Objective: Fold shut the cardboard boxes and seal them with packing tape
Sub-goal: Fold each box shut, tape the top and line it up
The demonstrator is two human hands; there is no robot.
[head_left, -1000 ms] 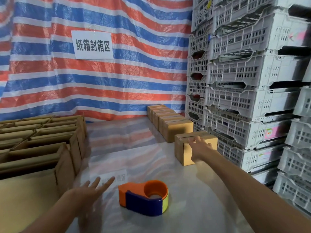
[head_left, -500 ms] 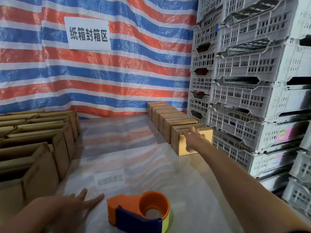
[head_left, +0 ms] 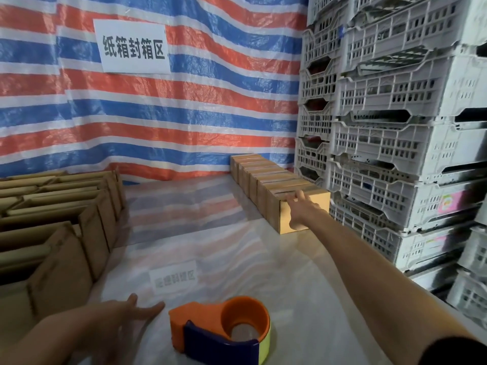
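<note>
A closed cardboard box (head_left: 320,202) stands at the near end of a row of closed boxes (head_left: 259,171) along the right side of the table. My right hand (head_left: 300,210) reaches out with straight fingers and presses on that box's near face and top edge. An orange, blue and yellow tape dispenser (head_left: 224,330) lies on the table near me. Flat on the table just left of the dispenser is my left hand (head_left: 123,316), fingers spread and holding nothing. Several open boxes (head_left: 60,233) with raised flaps stand at the left.
The glossy white table (head_left: 210,246) runs back to a red, white and blue striped tarp (head_left: 184,101) with a white paper sign (head_left: 133,46). Stacked white plastic crates (head_left: 395,127) form a wall on the right, close behind the row of closed boxes.
My right hand has pushed the closed box away from me until it meets the row. My left hand has drawn back toward me and now lies beside the dispenser.
</note>
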